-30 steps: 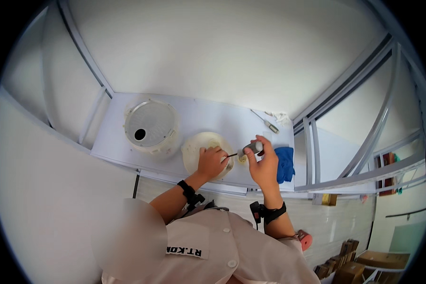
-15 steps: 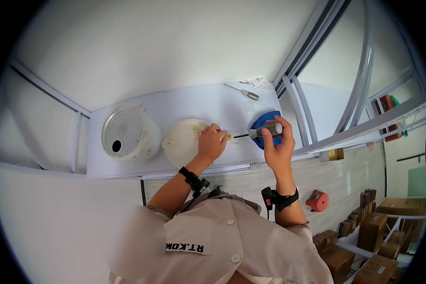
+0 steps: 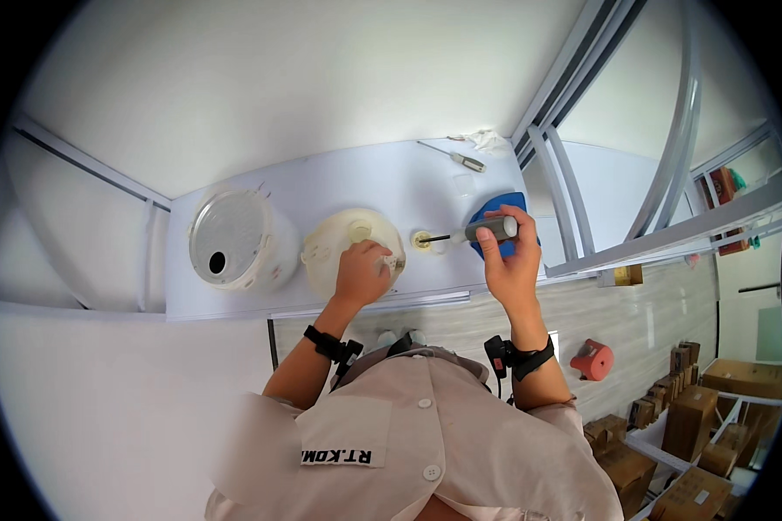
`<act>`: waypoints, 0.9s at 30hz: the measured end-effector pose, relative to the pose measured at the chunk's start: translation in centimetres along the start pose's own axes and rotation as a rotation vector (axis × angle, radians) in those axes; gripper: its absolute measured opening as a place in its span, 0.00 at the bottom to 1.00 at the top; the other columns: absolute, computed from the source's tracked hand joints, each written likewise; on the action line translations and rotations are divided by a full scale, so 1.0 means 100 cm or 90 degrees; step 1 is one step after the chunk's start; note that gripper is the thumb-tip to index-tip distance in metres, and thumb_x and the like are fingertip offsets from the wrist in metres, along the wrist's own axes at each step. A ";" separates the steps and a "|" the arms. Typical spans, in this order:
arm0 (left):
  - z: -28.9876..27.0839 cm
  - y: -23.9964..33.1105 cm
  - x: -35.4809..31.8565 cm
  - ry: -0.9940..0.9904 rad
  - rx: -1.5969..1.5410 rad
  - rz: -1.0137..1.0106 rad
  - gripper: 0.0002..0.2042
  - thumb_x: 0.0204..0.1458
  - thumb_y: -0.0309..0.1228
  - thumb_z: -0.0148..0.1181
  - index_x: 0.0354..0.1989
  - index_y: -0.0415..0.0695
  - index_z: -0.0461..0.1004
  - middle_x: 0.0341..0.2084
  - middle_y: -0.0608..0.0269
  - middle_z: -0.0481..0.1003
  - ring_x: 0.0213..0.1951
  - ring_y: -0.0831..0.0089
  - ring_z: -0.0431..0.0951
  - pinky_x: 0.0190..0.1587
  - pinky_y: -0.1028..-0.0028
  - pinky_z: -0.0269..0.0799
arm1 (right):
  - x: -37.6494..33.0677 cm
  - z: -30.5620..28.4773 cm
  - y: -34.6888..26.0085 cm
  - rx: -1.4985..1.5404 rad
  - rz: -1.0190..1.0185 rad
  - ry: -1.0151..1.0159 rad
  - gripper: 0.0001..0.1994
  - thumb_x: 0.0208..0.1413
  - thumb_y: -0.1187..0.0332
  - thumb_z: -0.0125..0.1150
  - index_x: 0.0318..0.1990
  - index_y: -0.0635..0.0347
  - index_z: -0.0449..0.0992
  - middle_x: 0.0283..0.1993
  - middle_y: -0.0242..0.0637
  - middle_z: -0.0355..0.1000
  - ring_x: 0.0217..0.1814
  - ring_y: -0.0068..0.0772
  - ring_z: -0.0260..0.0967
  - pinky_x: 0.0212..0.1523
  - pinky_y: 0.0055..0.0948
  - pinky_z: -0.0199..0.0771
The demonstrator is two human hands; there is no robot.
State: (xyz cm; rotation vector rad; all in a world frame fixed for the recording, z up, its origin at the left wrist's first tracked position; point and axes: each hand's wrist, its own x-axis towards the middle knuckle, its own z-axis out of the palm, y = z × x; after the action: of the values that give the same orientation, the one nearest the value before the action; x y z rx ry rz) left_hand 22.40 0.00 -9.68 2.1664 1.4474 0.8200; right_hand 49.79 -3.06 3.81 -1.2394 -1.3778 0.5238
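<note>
My right hand (image 3: 514, 269) grips a screwdriver (image 3: 488, 229) by its grey handle, the dark shaft pointing left. Its tip is at a small round yellowish part (image 3: 420, 240) on the table. Over a round cream plastic cover (image 3: 323, 252) lies my left hand (image 3: 363, 276), fingers bent near the cover's right edge. A small piece with a dark metallic spot (image 3: 397, 261) shows beside those fingertips; what they hold, if anything, I cannot make out. Behind the screwdriver handle sits a blue container (image 3: 493, 211), partly hidden by my right hand.
A white cylindrical housing (image 3: 278, 247) with a clear top and a dark hole stands at the table's left. At the back right lie a second screwdriver (image 3: 466, 161) and a crumpled white cloth (image 3: 487, 141). A metal frame (image 3: 558, 204) rises along the right side. A red stool (image 3: 593, 359) is on the floor.
My left hand has moved left and slightly down, off the small round part and onto the cover. My right hand keeps the screwdriver, its tip now a little further left at that part.
</note>
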 end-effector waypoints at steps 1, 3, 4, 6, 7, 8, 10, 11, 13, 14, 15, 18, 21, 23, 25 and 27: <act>-0.002 -0.004 -0.005 -0.010 -0.003 0.017 0.12 0.47 0.29 0.72 0.42 0.45 0.86 0.44 0.59 0.82 0.48 0.55 0.81 0.54 0.57 0.76 | -0.001 0.005 -0.001 0.028 0.006 -0.009 0.22 0.63 0.66 0.73 0.59 0.62 0.72 0.47 0.40 0.82 0.44 0.33 0.79 0.44 0.28 0.80; -0.003 -0.003 -0.011 0.027 0.013 0.048 0.12 0.47 0.30 0.73 0.41 0.46 0.87 0.44 0.61 0.84 0.49 0.57 0.82 0.54 0.59 0.76 | -0.002 0.019 -0.003 0.009 -0.033 -0.077 0.21 0.63 0.67 0.73 0.59 0.62 0.72 0.47 0.42 0.82 0.42 0.36 0.81 0.43 0.30 0.81; -0.002 -0.002 -0.013 0.045 0.021 0.065 0.12 0.46 0.31 0.73 0.40 0.46 0.87 0.45 0.62 0.85 0.49 0.58 0.83 0.55 0.59 0.77 | -0.003 0.026 -0.005 -0.001 -0.053 -0.109 0.21 0.63 0.67 0.73 0.59 0.62 0.72 0.47 0.43 0.81 0.42 0.37 0.81 0.43 0.30 0.82; 0.006 -0.008 -0.014 0.045 0.025 0.031 0.12 0.46 0.33 0.75 0.40 0.47 0.88 0.46 0.63 0.85 0.49 0.59 0.83 0.55 0.60 0.76 | -0.005 0.039 -0.008 -0.037 -0.077 -0.175 0.21 0.62 0.68 0.73 0.58 0.62 0.72 0.47 0.45 0.81 0.41 0.42 0.82 0.42 0.32 0.83; 0.008 -0.012 -0.015 0.045 0.028 0.014 0.12 0.46 0.33 0.75 0.40 0.48 0.88 0.46 0.63 0.86 0.49 0.59 0.83 0.55 0.61 0.76 | -0.006 0.046 -0.010 -0.056 -0.088 -0.208 0.21 0.62 0.68 0.73 0.58 0.62 0.72 0.47 0.45 0.80 0.40 0.44 0.82 0.42 0.33 0.83; 0.010 -0.013 -0.014 0.047 0.029 0.016 0.12 0.46 0.34 0.75 0.39 0.48 0.88 0.46 0.63 0.86 0.49 0.59 0.83 0.55 0.61 0.76 | -0.007 0.053 -0.010 -0.056 -0.110 -0.224 0.19 0.62 0.69 0.72 0.57 0.61 0.73 0.47 0.47 0.79 0.41 0.51 0.82 0.41 0.36 0.84; 0.012 -0.017 -0.012 0.049 0.032 0.021 0.11 0.46 0.35 0.76 0.39 0.49 0.89 0.45 0.64 0.86 0.48 0.59 0.84 0.55 0.61 0.76 | -0.009 0.061 -0.006 -0.055 -0.127 -0.230 0.19 0.62 0.69 0.72 0.56 0.61 0.73 0.46 0.47 0.79 0.40 0.52 0.81 0.41 0.37 0.83; 0.012 -0.018 -0.011 0.041 0.027 0.018 0.12 0.46 0.35 0.76 0.39 0.49 0.89 0.46 0.64 0.86 0.48 0.59 0.83 0.56 0.61 0.76 | -0.009 0.064 -0.005 -0.054 -0.136 -0.235 0.18 0.62 0.69 0.72 0.56 0.61 0.73 0.46 0.46 0.79 0.40 0.52 0.81 0.41 0.37 0.83; 0.011 -0.019 -0.008 0.026 0.017 0.013 0.12 0.46 0.36 0.76 0.40 0.51 0.89 0.46 0.65 0.86 0.49 0.60 0.83 0.56 0.60 0.76 | -0.012 0.068 -0.006 -0.058 -0.142 -0.234 0.19 0.62 0.69 0.71 0.56 0.60 0.73 0.47 0.46 0.79 0.40 0.52 0.81 0.40 0.38 0.82; 0.010 -0.017 -0.006 0.020 0.031 -0.006 0.12 0.47 0.37 0.76 0.40 0.51 0.89 0.46 0.66 0.85 0.50 0.60 0.83 0.56 0.60 0.76 | -0.009 0.069 -0.005 -0.062 -0.151 -0.230 0.19 0.62 0.69 0.71 0.56 0.60 0.72 0.48 0.47 0.78 0.40 0.52 0.81 0.40 0.39 0.82; 0.010 -0.014 -0.006 0.013 0.045 -0.024 0.12 0.47 0.37 0.76 0.40 0.52 0.89 0.47 0.67 0.85 0.50 0.60 0.82 0.56 0.60 0.76 | -0.009 0.069 -0.004 -0.067 -0.132 -0.242 0.19 0.62 0.69 0.72 0.57 0.61 0.73 0.48 0.47 0.79 0.42 0.51 0.81 0.40 0.37 0.83; 0.013 -0.015 -0.008 0.008 0.045 -0.036 0.12 0.47 0.38 0.75 0.41 0.54 0.90 0.47 0.70 0.84 0.52 0.62 0.80 0.56 0.60 0.73 | -0.016 0.070 0.001 -0.084 -0.115 -0.262 0.20 0.62 0.69 0.72 0.58 0.62 0.73 0.50 0.48 0.80 0.43 0.49 0.82 0.41 0.34 0.84; 0.017 -0.021 -0.009 0.006 0.035 -0.041 0.13 0.47 0.38 0.75 0.42 0.55 0.90 0.47 0.72 0.84 0.53 0.63 0.80 0.57 0.60 0.71 | -0.014 0.073 0.005 -0.094 -0.168 -0.251 0.20 0.61 0.70 0.73 0.57 0.62 0.73 0.50 0.48 0.79 0.42 0.50 0.82 0.40 0.35 0.84; 0.018 -0.021 -0.010 0.008 0.039 -0.042 0.13 0.47 0.38 0.75 0.42 0.54 0.90 0.48 0.72 0.84 0.53 0.63 0.79 0.58 0.60 0.71 | -0.014 0.072 0.004 -0.099 -0.186 -0.251 0.20 0.61 0.70 0.73 0.56 0.62 0.73 0.49 0.47 0.78 0.41 0.50 0.81 0.40 0.35 0.84; 0.018 -0.017 -0.011 0.017 0.050 -0.037 0.13 0.48 0.38 0.74 0.43 0.54 0.90 0.48 0.71 0.84 0.53 0.63 0.79 0.59 0.59 0.70 | -0.013 0.072 0.002 -0.107 -0.197 -0.251 0.19 0.61 0.70 0.73 0.56 0.62 0.73 0.49 0.47 0.78 0.41 0.50 0.81 0.40 0.35 0.84; 0.018 -0.017 -0.013 0.025 0.054 -0.032 0.13 0.48 0.38 0.74 0.43 0.54 0.90 0.48 0.71 0.84 0.53 0.63 0.79 0.59 0.59 0.70 | -0.012 0.073 0.001 -0.119 -0.201 -0.252 0.19 0.61 0.70 0.73 0.56 0.62 0.73 0.49 0.47 0.78 0.41 0.50 0.81 0.40 0.35 0.85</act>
State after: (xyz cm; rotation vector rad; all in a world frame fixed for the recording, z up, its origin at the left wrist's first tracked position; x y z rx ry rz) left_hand 22.08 -0.60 -12.38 2.1772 1.5769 0.8011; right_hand 42.98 -1.63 1.40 -1.0676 -1.9554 0.4387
